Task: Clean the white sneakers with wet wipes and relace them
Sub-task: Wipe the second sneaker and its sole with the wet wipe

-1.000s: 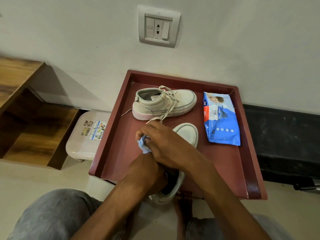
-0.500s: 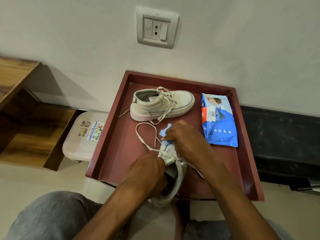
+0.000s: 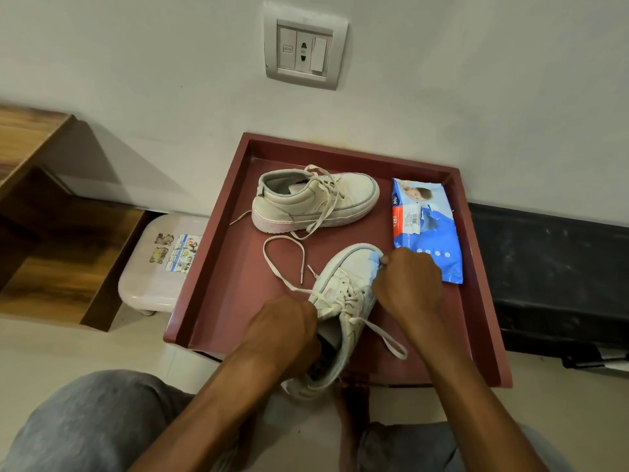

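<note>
Near white lace-up sneaker [image 3: 350, 270] on the dark-red rimmed tabletop [image 3: 231, 301]: the left hand [image 3: 286, 332] grips its collar with curled fingers. The right hand [image 3: 408, 284] has its fingers clamped on a pale-blue wet wipe [image 3: 374, 259] at the toe. Blue plastic wipes packet [image 3: 427, 229] lies far right.

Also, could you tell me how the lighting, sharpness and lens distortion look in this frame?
Head view: light soft and even, no harsh glare; a dim shadow lies on the wall left of the tray; the wide lens skews the socket and splays the tray's sides; far shoe, near shoe and pack look sharp.
</note>
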Available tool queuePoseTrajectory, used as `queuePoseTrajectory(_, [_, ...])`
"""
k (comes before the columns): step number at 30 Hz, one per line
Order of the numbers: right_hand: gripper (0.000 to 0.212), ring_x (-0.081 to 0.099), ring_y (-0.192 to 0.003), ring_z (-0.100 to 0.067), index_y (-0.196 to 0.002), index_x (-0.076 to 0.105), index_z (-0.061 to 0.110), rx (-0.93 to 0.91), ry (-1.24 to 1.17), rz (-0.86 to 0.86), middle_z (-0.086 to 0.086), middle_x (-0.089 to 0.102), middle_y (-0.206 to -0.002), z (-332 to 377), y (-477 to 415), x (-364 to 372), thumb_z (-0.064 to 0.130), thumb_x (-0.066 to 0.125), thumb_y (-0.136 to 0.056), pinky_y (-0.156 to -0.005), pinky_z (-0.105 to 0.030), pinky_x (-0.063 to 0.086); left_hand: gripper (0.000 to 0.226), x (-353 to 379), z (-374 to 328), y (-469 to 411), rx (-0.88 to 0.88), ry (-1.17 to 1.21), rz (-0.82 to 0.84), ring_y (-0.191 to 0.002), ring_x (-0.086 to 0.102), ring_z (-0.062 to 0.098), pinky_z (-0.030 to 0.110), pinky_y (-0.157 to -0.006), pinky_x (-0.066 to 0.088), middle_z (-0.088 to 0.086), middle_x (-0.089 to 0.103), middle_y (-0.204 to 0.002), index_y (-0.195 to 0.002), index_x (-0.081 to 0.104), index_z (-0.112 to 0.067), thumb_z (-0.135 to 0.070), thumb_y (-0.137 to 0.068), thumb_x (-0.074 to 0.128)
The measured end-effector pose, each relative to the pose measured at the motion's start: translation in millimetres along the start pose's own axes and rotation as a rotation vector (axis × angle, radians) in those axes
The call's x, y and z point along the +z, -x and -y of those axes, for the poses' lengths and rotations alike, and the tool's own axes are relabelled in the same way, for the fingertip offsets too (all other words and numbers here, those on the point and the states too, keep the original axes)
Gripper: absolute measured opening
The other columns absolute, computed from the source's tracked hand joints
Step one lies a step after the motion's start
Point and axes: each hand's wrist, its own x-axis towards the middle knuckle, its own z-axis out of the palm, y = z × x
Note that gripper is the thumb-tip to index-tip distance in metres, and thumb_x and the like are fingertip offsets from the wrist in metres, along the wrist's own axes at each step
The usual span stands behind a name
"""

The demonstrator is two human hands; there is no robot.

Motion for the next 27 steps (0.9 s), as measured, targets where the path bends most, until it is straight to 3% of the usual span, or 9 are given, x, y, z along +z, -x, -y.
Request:
queuePoseTrajectory(3, [0.034,0.063,-0.09,-0.033,-0.099,0.072,0.008,-0.002,-0.067,0.012,-0.016,0.071,-0.094,0,-19,5,0.035,0.052,-0.098,-0.066,-0.03,0.036,0.02,-3,0,-2,0.005,0.031,0.015,-0.091,0.067,0.023,0.033,-0.082,0.059,0.004,0.057,-0.09,-0.112,0.065,-0.007,-0.015,-0.094,0.06])
queuePoseTrajectory(6, [0.03,0.065,-0.073,-0.023,-0.083,0.078,0.017,-0.211,-0.187,0.139,-0.007,0.072,-0.079,15,-31,14,0.024,0.049,-0.084,-0.066,-0.034,0.053,0.022,-2,-1,-1,0.022,0.023,-0.006,-0.094,0.066,0.024,0.031,-0.083,0.057,0.007,0.063,-0.1,-0.114,0.065,-0.007,-0.015,-0.094,0.059])
queuePoseTrajectory(8, [0.041,0.061,-0.066,-0.023,-0.071,0.074,0.016,-0.367,-0.126,0.281,-0.005,0.066,-0.072,33,-24,20,0.032,0.035,-0.072,-0.06,-0.035,0.052,0.02,-1,-1,1,0.014,0.008,-0.026,-0.098,0.065,0.025,0.03,-0.082,0.053,0.009,0.065,-0.108,-0.113,0.063,-0.008,-0.015,-0.095,0.056])
queuePoseTrajectory(11, [0.034,0.063,-0.076,-0.025,-0.079,0.075,0.019,-0.466,-0.053,0.399,-0.006,0.066,-0.081,44,-13,19,0.033,0.044,-0.074,-0.061,-0.033,0.05,0.018,2,1,3,-0.008,0.02,-0.06,-0.098,0.065,0.027,0.031,-0.08,0.052,0.009,0.066,-0.11,-0.11,0.063,-0.009,-0.014,-0.095,0.054])
queuePoseTrajectory(14, [0.024,0.066,-0.083,-0.021,-0.089,0.078,0.021,-0.428,-0.134,0.273,-0.004,0.072,-0.087,22,-25,9,0.015,0.058,-0.078,-0.07,-0.038,0.056,0.019,1,0,5,-0.009,0.022,-0.093,-0.098,0.064,0.029,0.028,-0.072,0.044,0.01,0.065,-0.108,-0.109,0.063,-0.008,-0.015,-0.093,0.054])
queuePoseTrajectory(18, [0.021,0.068,-0.079,-0.024,-0.079,0.072,0.025,-0.259,-0.104,0.1,-0.002,0.074,-0.083,1,-29,4,0.024,0.051,-0.081,-0.066,-0.036,0.054,0.019,1,1,3,-0.008,0.038,-0.105,-0.085,0.06,0.025,0.027,-0.068,0.043,0.006,0.056,-0.089,-0.109,0.063,-0.008,-0.014,-0.094,0.053])
queuePoseTrajectory(22, [0.027,0.062,-0.097,-0.036,-0.112,0.073,0.017,-0.094,0.014,0.07,-0.014,0.071,-0.106,-6,-14,-3,0.018,0.056,-0.091,-0.077,-0.037,0.048,0.019,3,3,1,-0.008,0.098,-0.103,-0.082,0.06,0.021,0.026,-0.067,0.047,0.001,0.056,-0.087,-0.11,0.064,-0.01,-0.012,-0.093,0.056])
queuePoseTrajectory(25, [0.024,0.064,-0.088,-0.035,-0.099,0.077,0.012,-0.171,0.007,0.031,-0.015,0.071,-0.095,-5,4,-6,0.028,0.059,-0.095,-0.069,-0.035,0.045,0.021,4,4,1,-0.012,0.127,-0.11,-0.087,0.064,0.025,0.028,-0.067,0.048,0.007,0.065,-0.097,-0.111,0.062,-0.011,-0.012,-0.091,0.055])
queuePoseTrajectory(27, [0.014,0.066,-0.077,-0.028,-0.089,0.08,0.019,-0.25,-0.028,0.046,-0.009,0.07,-0.087,-1,17,-7,0.025,0.067,-0.087,-0.059,-0.029,0.039,0.022,4,5,0,-0.003,0.138,-0.12,-0.087,0.064,0.025,0.028,-0.067,0.047,0.007,0.065,-0.098,-0.111,0.062,-0.011,-0.012,-0.09,0.055])
